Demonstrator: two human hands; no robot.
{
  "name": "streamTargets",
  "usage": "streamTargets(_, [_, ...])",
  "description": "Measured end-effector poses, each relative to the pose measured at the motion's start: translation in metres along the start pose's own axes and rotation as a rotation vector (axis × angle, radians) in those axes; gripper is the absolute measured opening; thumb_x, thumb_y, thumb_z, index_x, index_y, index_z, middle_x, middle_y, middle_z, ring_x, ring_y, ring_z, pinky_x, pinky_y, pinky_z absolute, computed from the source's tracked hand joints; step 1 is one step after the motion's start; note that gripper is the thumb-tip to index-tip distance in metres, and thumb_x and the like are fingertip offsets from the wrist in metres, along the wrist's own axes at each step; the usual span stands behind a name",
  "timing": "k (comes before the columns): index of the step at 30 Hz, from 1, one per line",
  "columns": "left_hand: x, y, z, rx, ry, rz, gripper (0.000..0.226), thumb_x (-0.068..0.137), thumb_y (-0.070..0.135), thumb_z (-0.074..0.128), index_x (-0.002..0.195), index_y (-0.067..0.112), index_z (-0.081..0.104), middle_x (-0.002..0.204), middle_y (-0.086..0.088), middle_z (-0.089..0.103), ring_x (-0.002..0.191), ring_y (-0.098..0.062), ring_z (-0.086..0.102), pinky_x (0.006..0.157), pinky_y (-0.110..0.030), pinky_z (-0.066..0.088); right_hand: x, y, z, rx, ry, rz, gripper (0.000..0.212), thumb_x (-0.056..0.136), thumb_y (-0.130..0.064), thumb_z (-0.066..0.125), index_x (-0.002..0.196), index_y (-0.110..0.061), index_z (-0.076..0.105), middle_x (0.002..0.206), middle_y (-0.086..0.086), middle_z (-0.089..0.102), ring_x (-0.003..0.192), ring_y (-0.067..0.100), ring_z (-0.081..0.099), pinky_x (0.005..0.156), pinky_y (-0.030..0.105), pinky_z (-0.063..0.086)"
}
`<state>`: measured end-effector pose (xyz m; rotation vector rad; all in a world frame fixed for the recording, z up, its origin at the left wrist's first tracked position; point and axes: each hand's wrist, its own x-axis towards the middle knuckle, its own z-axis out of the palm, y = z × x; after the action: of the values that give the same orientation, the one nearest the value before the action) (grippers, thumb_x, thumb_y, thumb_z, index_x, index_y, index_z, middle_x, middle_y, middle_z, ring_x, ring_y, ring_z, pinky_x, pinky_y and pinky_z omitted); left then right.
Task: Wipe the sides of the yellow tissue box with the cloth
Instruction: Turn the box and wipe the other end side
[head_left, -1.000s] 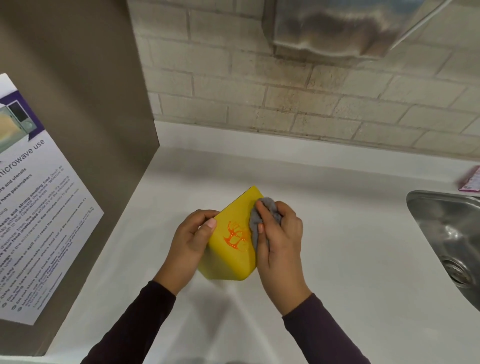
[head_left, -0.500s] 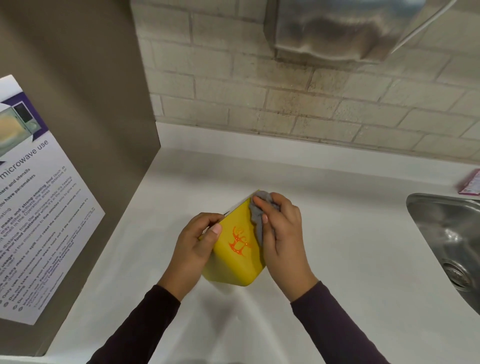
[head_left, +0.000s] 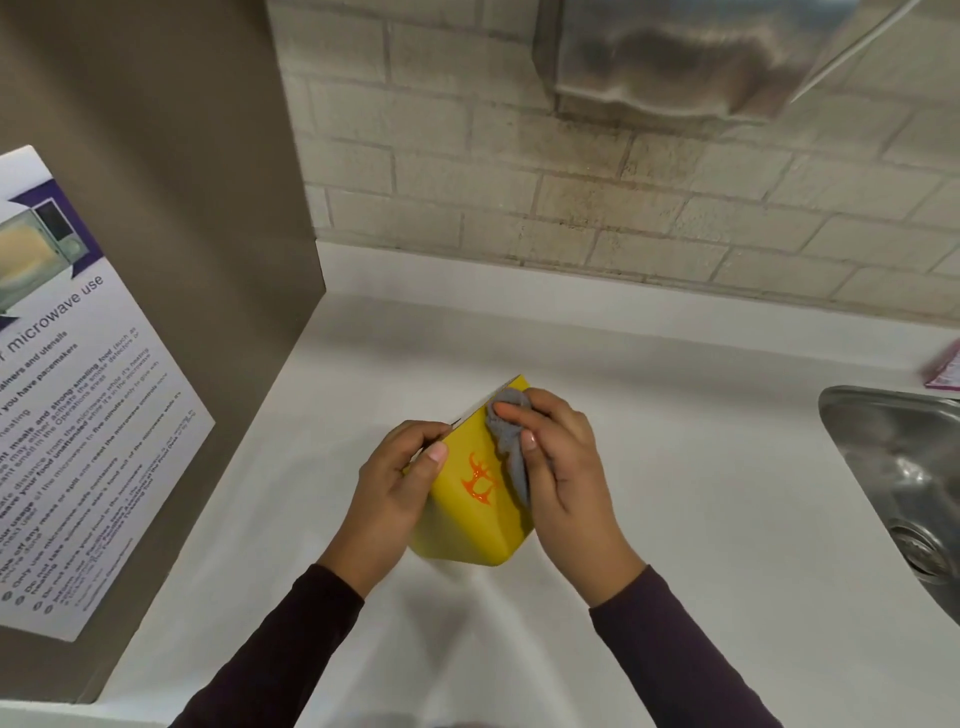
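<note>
Here, mid-wipe: a person in dark sleeves worked a grey cloth (head_left: 511, 447) over a yellow box (head_left: 467, 514) at a white tabletop (head_left: 675, 467), per the head cam. The box sat tilted between both hands, near the tabletop's middle, w/ one corner pointing toward the brick wall (head_left: 519, 208) and an orange motif on the face turned up at the camera. Whether its lower edge touched the tabletop could not be told.

The left hand (head_left: 395, 488) gripped the box's left side, thumb laid on the motif face, fingers curled over the upper edge. The right hand (head_left: 566, 467) was closed on the bunched cloth, pressing it against the box's right-hand edge near the far corner, w/ a tail of cloth hanging down along that edge.

Step in hand, by the look of it: wiping the right-hand side, approx. at the top of a stroke. The cloth covered only that strip, so the job seemed part done at best.

The next move probably called for drawing the cloth down that edge w/ steady pressure. After that, the box would need turning in the left hand to bring another side round, w/ the grip shifted so no fingers mask the side being wiped.

A steel sink (head_left: 893, 467) lay well apart at right, and a microwave notice (head_left: 78, 389) hung on the panel at left.
</note>
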<state>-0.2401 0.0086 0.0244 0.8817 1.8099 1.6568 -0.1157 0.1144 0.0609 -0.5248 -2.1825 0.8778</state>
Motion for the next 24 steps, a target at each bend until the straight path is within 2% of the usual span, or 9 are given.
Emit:
streamTargets(5, [-0.001,0.0,0.002,-0.004,-0.003,0.039,0.043,0.076,0.054,0.041,0.099,0.025,0.062,0.105,-0.003,0.064,0.104,-0.019,0.059,0.091,-0.031,0.045,-0.013,-0.013,0.011,0.03,-0.089,-0.046,0.037,0.096,-0.022,0.034,0.119,-0.017,0.062,0.123,-0.008,0.05,0.118,0.005,0.041,0.103,0.015,0.027])
streamTargets(8, [0.0,0.001,0.002,0.002,-0.018,0.051,0.042,0.077,0.053,0.04,0.098,0.025,0.063,0.103,-0.003,0.064,0.103,-0.017,0.059,0.09,-0.029,0.044,-0.018,-0.015,0.008,-0.008,-0.133,-0.102,0.036,0.096,-0.02,0.035,0.119,-0.014,0.062,0.121,-0.008,0.048,0.115,0.008,0.041,0.101,0.014,0.026])
streamTargets(13, [0.002,0.003,-0.002,-0.027,-0.018,0.034,0.037,0.075,0.054,0.04,0.095,0.03,0.062,0.103,-0.005,0.064,0.103,-0.021,0.058,0.091,-0.035,0.044,-0.024,-0.01,0.001,-0.116,-0.203,-0.214,0.032,0.093,-0.015,0.043,0.117,-0.015,0.063,0.12,-0.001,0.055,0.105,0.018,0.045,0.097,0.019,0.03])
streamTargets(18, [0.005,0.004,-0.005,-0.04,-0.028,0.003,0.039,0.073,0.055,0.041,0.094,0.029,0.062,0.105,-0.01,0.065,0.102,-0.027,0.059,0.092,-0.045,0.045,-0.031,0.0,-0.007,-0.181,-0.235,-0.284,0.029,0.093,-0.014,0.044,0.115,-0.018,0.063,0.122,-0.006,0.048,0.101,0.02,0.044,0.092,0.024,0.035])
streamTargets(24, [0.005,0.002,-0.006,-0.011,-0.047,-0.04,0.043,0.07,0.06,0.038,0.096,0.033,0.06,0.108,-0.006,0.064,0.103,-0.024,0.058,0.089,-0.041,0.046,-0.037,0.016,-0.023,-0.15,-0.244,-0.276,0.027,0.091,-0.008,0.042,0.106,-0.019,0.062,0.117,-0.007,0.053,0.102,0.017,0.045,0.094,0.019,0.032])
